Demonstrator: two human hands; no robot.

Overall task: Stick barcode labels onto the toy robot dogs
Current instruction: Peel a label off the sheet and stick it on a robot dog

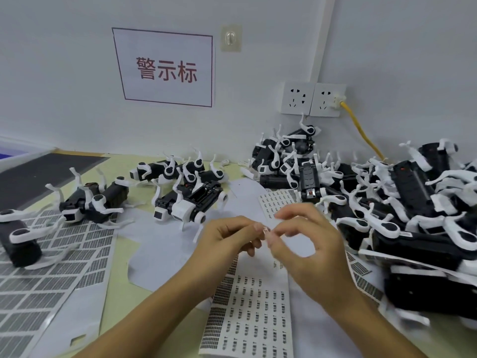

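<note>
Black-and-white toy robot dogs (191, 200) lie left and centre on the surface (121, 293); left hand (227, 236) and right hand (307, 244) pinch 1 small barcode label (265, 230) above a label sheet (247, 316), beside a heaped pile of dogs (387, 202).

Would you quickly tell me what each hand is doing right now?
Left hand: pinching a small label.
Right hand: pinching the same label.

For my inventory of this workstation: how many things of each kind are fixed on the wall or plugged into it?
Paper sign: 1
Adhesive hook: 1
Wall sockets: 2
Yellow cable, plugged in: 1
Total: 5
</note>
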